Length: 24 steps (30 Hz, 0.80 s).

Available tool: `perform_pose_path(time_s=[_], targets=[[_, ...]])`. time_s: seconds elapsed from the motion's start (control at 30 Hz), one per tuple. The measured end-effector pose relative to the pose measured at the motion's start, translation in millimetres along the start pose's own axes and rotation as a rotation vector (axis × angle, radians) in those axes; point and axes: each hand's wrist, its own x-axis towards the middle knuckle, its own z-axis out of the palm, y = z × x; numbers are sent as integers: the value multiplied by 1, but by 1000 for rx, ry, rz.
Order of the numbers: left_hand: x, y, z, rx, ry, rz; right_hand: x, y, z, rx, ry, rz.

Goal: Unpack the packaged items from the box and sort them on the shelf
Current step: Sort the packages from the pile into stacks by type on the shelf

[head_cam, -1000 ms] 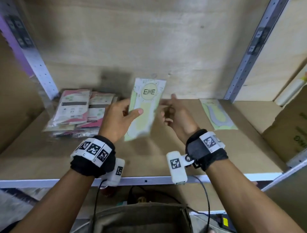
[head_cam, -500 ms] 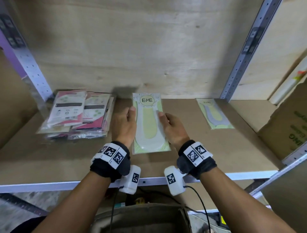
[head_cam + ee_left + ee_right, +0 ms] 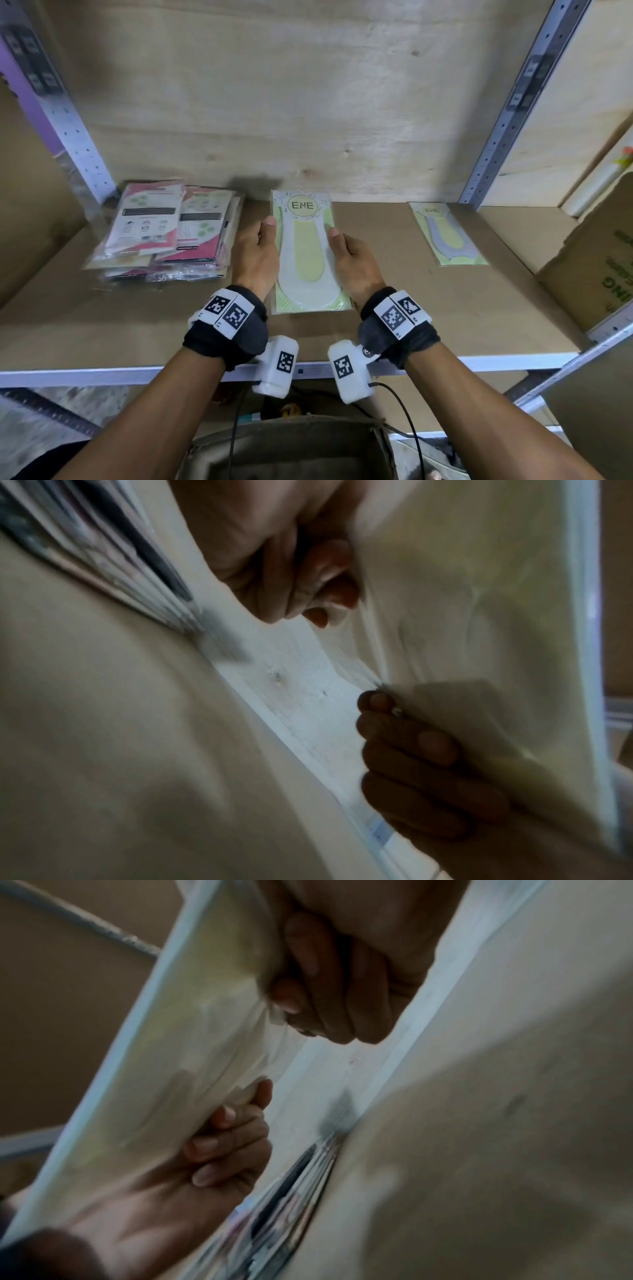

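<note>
A green ENE sock package (image 3: 306,260) lies flat, low over the shelf board (image 3: 445,308), in the middle of the shelf. My left hand (image 3: 260,250) grips its left edge and my right hand (image 3: 349,257) grips its right edge. In the left wrist view my left hand (image 3: 291,574) curls its fingers under the package (image 3: 479,615). The right wrist view shows my right hand (image 3: 342,974) doing the same on the package (image 3: 188,1042). The open box (image 3: 291,452) sits below the shelf, its contents hidden.
A pile of pink packages (image 3: 168,233) lies at the back left. Another green ENE package (image 3: 448,236) with a grey sock lies at the back right. A cardboard carton (image 3: 596,267) stands past the right upright (image 3: 507,130). A wooden back wall closes the shelf.
One second ago the package stood tilted up in my left hand. It has come down flat over the shelf, and both hands now hold its edges.
</note>
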Motion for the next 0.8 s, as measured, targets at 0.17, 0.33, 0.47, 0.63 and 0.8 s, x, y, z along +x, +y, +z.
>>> perform_pose_path(time_s=[0.17, 0.33, 0.47, 0.63, 0.8], targets=[[8, 2, -11, 110, -74, -15, -5, -2, -11, -80, -143, 7], [6, -2, -7, 204, -60, 54, -10, -4, -14, 17, -215, 91], [-2, -2, -1, 203, -111, 82, -6, 2, -14, 69, -88, 14], [-4, 1, 6, -26, -141, 14, -3, 3, -15, 198, -104, -21], [-11, 2, 3, 16, -280, -120, 2, 5, -23, 153, 56, -4]])
